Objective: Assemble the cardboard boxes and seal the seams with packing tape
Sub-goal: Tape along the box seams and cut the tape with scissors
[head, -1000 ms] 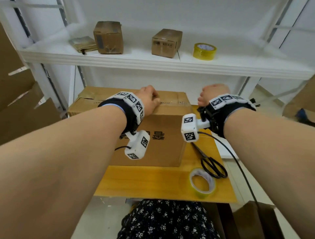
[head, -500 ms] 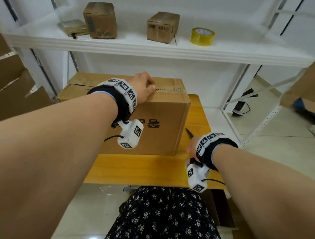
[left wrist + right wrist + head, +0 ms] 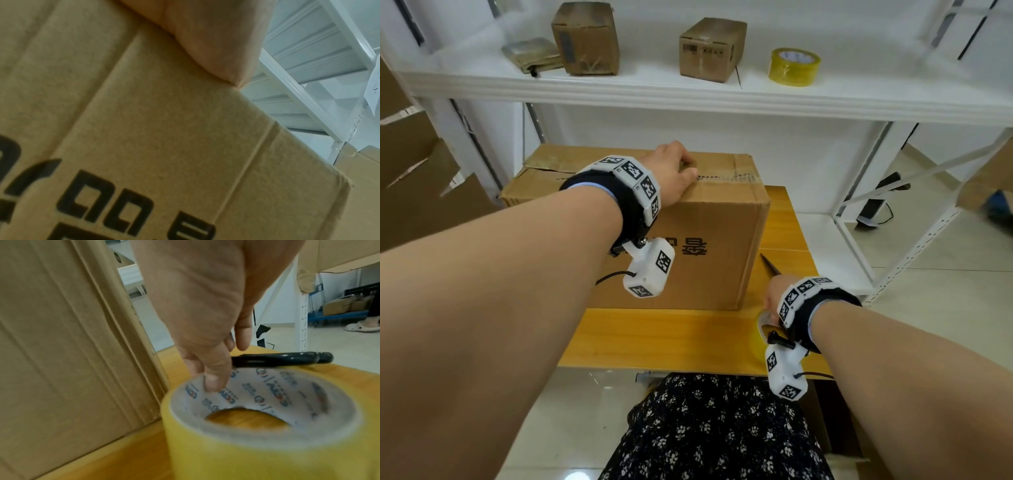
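Large brown cardboard box (image 3: 698, 246) with black printed characters sits upright at the back-left of the yellow wooden desk (image 3: 654, 339), overhanging its left edge. Top flaps are folded shut, a strip of tape along the centre seam.

Left hand (image 3: 671, 174) rests on the box top at the front edge, by the seam. Fingers curl down onto the cardboard; whether they grip anything, cannot tell. Left wrist view shows only the heel of the hand (image 3: 205, 37) against the box face (image 3: 144, 129).

Right hand (image 3: 770, 294) is low at the desk's front-right corner, over the yellow roll of packing tape (image 3: 257, 423). Fingers (image 3: 216, 374) hang loosely down, one tip dipping inside the roll's white printed core, near its inner wall. No closed grip visible. The roll lies flat on the desk, just beside the box's right front corner.

Black-handled scissors (image 3: 281, 359) lie on the desk just behind the roll, tip pointing back along the box's right side.

White shelf (image 3: 688, 99) above: two small brown cardboard boxes (image 3: 710, 49) and a second yellow tape roll (image 3: 793, 66).
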Available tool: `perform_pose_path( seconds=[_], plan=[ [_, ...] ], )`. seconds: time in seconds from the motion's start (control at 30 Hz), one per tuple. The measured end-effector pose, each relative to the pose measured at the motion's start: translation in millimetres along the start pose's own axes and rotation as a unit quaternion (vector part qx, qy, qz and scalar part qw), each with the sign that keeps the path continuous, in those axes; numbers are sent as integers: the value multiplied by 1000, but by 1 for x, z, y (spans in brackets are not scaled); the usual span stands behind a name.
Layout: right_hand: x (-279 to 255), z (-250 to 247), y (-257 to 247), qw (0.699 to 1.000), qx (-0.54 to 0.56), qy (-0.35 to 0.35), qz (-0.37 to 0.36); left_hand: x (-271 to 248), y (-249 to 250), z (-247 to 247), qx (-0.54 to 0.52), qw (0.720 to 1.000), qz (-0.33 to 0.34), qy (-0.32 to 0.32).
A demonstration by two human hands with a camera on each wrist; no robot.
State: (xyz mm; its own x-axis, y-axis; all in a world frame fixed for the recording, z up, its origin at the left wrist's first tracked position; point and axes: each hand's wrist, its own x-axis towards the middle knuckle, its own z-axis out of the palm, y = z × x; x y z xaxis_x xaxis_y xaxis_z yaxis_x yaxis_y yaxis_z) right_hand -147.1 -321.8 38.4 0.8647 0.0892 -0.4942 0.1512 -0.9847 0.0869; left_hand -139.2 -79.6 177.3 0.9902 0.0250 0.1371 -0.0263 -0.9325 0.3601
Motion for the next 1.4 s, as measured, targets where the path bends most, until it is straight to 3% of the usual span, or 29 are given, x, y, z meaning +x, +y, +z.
perform_pose_path(
  seconds=[0.23, 0.4, 0.5, 0.63, 0.77, 0.87, 0.97, 1.1, 1.2, 1.33, 1.4],
  plan=[
    [-4, -32, 21, 978, 200, 6, -53, -2, 0, -1, 12, 1000, -2, -2],
    [-26, -83, 35, 961, 266, -8, -79, -3, 0, -3, 11, 1000, -3, -8],
    [-44, -105, 52, 895, 421, -52, -137, -3, 0, -4, 6, 1000, -1, -16],
    [-60, -139, 58, 889, 434, 52, -139, -3, 1, -7, 0, 1000, 2, -26],
    [-71, -170, 50, 837, 483, 237, -97, -6, 2, -9, 1, 1000, 1, -28],
    [-78, -192, 30, 807, 495, 312, -77, -7, 2, -11, -16, 999, 1, -32],
    [-80, -203, -1, 792, 519, 314, -63, -10, 4, -17, -67, 997, -6, -41],
    [-68, -204, -44, 796, 549, 249, -53, -9, 0, -20, -158, 985, -42, -53],
    [-57, -200, -65, 803, 547, 234, -49, -5, -6, -22, -292, 953, -62, -55],
    [-47, -193, -82, 796, 556, 232, -50, -14, -11, -33, -533, 841, -45, -81],
    [-44, -190, -89, 787, 566, 237, -62, -21, -15, -38, -587, 805, -37, -80]
  ],
)
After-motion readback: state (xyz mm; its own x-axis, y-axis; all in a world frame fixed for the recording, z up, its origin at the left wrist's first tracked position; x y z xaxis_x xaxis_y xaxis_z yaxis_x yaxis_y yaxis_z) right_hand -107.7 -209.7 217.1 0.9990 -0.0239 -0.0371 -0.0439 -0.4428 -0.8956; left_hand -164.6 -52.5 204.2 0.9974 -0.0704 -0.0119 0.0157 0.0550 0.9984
